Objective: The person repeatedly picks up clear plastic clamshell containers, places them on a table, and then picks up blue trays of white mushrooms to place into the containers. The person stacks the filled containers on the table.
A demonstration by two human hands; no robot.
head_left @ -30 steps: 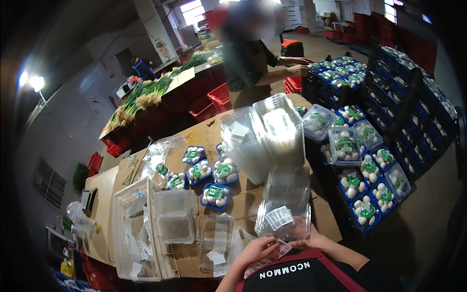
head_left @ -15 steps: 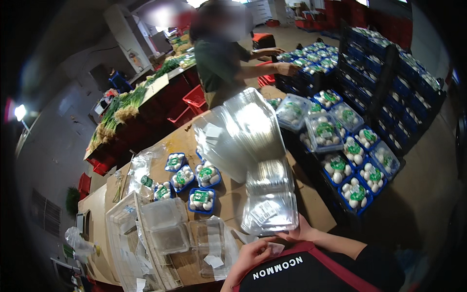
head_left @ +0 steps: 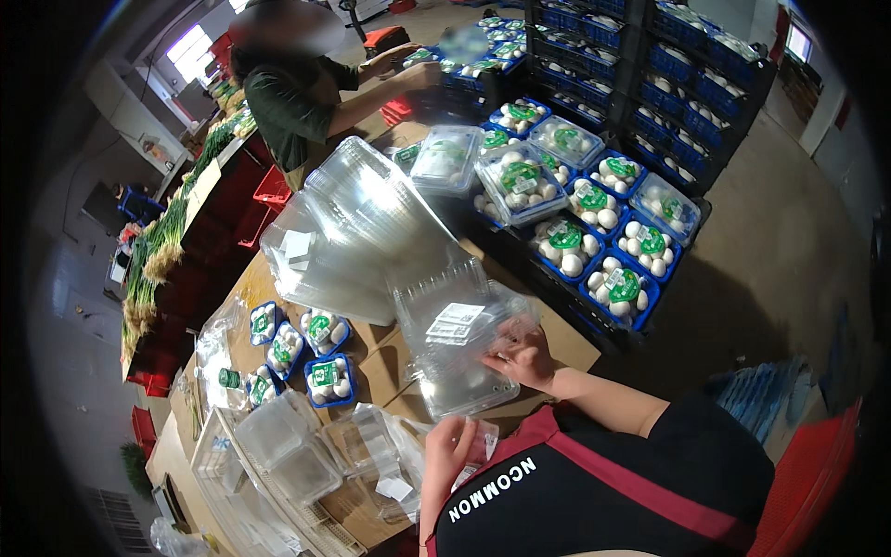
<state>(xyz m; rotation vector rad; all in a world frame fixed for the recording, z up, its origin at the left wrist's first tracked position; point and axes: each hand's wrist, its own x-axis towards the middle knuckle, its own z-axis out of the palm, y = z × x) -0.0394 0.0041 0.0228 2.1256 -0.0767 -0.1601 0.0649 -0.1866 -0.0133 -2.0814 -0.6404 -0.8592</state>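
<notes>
My right hand (head_left: 525,356) is closed on the near right edge of a clear plastic container (head_left: 506,311), which is tilted above a stack of similar containers (head_left: 469,388). White printed labels (head_left: 452,321) show on or through the clear plastic. Close to my chest, my left hand (head_left: 447,452) pinches a small, partly see-through slip (head_left: 484,441); its exact kind cannot be made out. Beyond the held container lies a taller leaning pile of nested clear containers (head_left: 367,209).
Blue punnets of white mushrooms (head_left: 329,381) sit on the cardboard-covered table (head_left: 385,357). A pale plastic basket (head_left: 218,446) stands near left. At right, a black crate (head_left: 594,316) holds more punnets, with stacked crates (head_left: 687,111) behind. A co-worker (head_left: 288,111) stands across the table.
The view has swung to the right. My right hand has raised a clear container off the stack's near end and tilted it. My left hand still pinches the slip.
</notes>
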